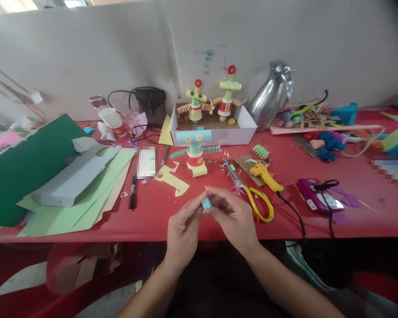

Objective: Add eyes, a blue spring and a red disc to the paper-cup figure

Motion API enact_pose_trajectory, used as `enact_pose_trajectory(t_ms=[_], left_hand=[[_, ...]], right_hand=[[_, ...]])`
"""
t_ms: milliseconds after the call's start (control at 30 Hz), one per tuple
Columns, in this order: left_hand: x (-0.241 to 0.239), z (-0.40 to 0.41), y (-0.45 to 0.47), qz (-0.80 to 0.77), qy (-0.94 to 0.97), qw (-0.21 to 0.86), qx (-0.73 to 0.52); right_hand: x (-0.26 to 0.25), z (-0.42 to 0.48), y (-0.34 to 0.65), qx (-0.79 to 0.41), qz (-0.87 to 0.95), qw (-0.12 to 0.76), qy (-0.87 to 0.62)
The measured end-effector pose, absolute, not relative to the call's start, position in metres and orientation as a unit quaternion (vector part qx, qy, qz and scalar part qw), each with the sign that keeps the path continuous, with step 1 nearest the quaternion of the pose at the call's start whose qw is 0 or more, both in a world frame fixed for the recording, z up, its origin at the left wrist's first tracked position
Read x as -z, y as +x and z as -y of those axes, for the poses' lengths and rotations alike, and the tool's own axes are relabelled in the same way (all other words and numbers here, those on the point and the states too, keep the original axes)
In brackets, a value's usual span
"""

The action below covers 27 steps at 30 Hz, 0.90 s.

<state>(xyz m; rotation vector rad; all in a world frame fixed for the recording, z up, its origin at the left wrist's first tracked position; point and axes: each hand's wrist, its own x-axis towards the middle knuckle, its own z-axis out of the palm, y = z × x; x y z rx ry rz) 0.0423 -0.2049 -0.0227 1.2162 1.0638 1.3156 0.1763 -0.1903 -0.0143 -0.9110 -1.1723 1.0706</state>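
My left hand (183, 229) and my right hand (232, 216) meet over the front edge of the red table (351, 221). Both pinch a small light-blue paper piece (206, 202) between their fingertips. Just beyond them stands a paper robot figure (195, 152) with a blue head, red body and green spring arms. Yellow-handled scissors (252, 194) lie right beside my right hand.
A white box (239, 128) holds two more paper robots (212, 99). A yellow glue gun (267, 174), a purple device (318, 196), a black marker (132, 192), green paper sheets (76, 198), a metal jug (272, 95) and a black bag (149, 104) crowd the table.
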Motion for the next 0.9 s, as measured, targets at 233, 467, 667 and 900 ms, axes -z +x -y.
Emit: enact_pose_trajectory(t_ms=[233,467,667,900], left_hand=[[0.022,0.191,0.042,-0.409,0.466,0.554,-0.556],[0.01,0.172,0.025,-0.399,0.466,0.568,-0.549],[0.009,0.166,0.031,-0.407,0.461,0.584,-0.53],[0.001,0.162,0.037,-0.43,0.494,0.558,-0.509]], right_hand=[[0.018,0.182,0.177,-0.522,0.475,0.618,-0.347],[0.023,0.18,0.185,-0.558,0.463,0.591,-0.355],[0.028,0.178,0.19,-0.584,0.426,0.604,-0.337],[0.026,0.175,0.181,-0.579,0.46,0.585,-0.334]])
